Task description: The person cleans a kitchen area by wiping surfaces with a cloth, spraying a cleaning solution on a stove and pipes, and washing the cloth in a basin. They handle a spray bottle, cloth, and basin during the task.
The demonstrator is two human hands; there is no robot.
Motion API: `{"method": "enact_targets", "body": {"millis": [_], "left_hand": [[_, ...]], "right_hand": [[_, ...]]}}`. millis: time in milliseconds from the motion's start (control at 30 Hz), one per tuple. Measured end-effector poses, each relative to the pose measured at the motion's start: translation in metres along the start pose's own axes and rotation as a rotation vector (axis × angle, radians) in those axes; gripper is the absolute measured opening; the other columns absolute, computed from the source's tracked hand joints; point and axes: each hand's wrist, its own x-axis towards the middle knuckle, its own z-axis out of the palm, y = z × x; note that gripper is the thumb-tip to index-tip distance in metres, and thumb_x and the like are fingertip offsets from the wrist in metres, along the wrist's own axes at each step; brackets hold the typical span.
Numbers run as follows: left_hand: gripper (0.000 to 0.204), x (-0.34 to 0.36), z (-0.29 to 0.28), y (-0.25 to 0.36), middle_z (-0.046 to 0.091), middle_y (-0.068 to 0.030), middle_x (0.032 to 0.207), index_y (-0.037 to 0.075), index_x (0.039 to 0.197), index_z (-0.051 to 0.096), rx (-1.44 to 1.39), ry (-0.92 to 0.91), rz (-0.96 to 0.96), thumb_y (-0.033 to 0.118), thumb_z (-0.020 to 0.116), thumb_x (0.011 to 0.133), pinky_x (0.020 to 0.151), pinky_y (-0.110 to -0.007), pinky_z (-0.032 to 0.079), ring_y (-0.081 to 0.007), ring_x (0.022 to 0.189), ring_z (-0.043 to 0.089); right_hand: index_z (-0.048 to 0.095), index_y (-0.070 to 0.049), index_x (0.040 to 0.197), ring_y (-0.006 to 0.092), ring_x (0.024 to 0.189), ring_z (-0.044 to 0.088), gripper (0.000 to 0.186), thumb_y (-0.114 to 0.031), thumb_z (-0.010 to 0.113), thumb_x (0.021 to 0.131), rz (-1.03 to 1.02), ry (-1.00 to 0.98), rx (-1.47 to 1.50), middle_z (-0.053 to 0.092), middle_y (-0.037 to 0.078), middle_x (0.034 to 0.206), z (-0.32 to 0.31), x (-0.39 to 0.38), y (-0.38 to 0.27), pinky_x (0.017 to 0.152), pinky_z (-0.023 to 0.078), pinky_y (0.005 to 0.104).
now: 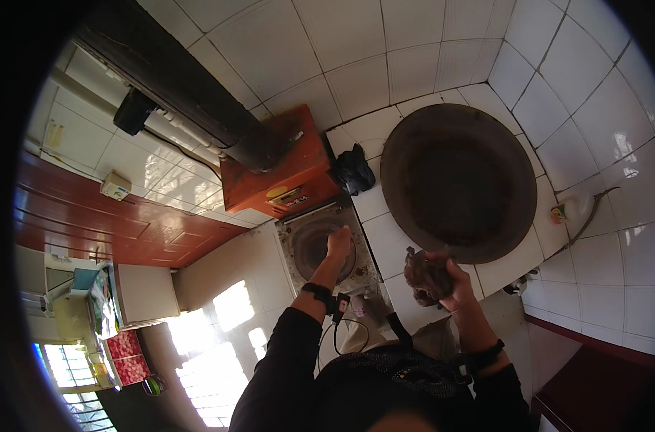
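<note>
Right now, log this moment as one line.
left hand: over stove, contact unclear; right hand: holds brown rag; wok: right of stove

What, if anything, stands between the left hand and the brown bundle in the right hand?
Nothing visible: between left hand and brown bundle, only stovetop and white tiles show beneath.

A large, round, dark metal wok (460, 180) sits in the white tiled counter (382, 234). Left of it stands a box-shaped orange unit (288, 162); a thick, black, cylindrical pipe (190, 79) extends from its top. A crumpled black bundle (355, 171) lies between wok and unit. Directly before the unit is a square metal stove top (306, 248), beneath the left hand (339, 241). The right hand (455, 284) is at the wok's near edge.
</note>
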Motion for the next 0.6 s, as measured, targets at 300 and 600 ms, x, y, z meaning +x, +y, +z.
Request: {"method": "enact_targets", "body": {"millis": [300,600], "left_hand": [[0.036,0.164,0.039,-0.071,0.053,-0.0075,0.066,0.004,0.079,0.056,0.110,0.122,0.120,0.036,0.046,0.091,0.040,-0.035,0.034,-0.0187,0.052,0.050],[0.063,0.171,0.112,-0.005,0.062,-0.0179,0.108,0.003,0.104,0.064,0.216,0.790,-0.279,0.054,0.030,0.091,0.085,-0.044,0.046,-0.0370,0.099,0.059]], "right_hand": [[0.054,-0.004,0.117,0.0278,0.100,0.057,0.041,-0.033,0.053,0.088,0.077,0.349,-1.150,0.058,0.013,0.114,-0.066,0.092,0.076,0.084,0.046,0.0406],[0.056,-0.011,0.107,0.0319,0.102,0.052,0.045,-0.021,0.072,0.066,0.409,-0.203,-2.378,0.057,0.010,0.102,-0.060,0.130,0.051,0.081,0.046,0.0448]]}}
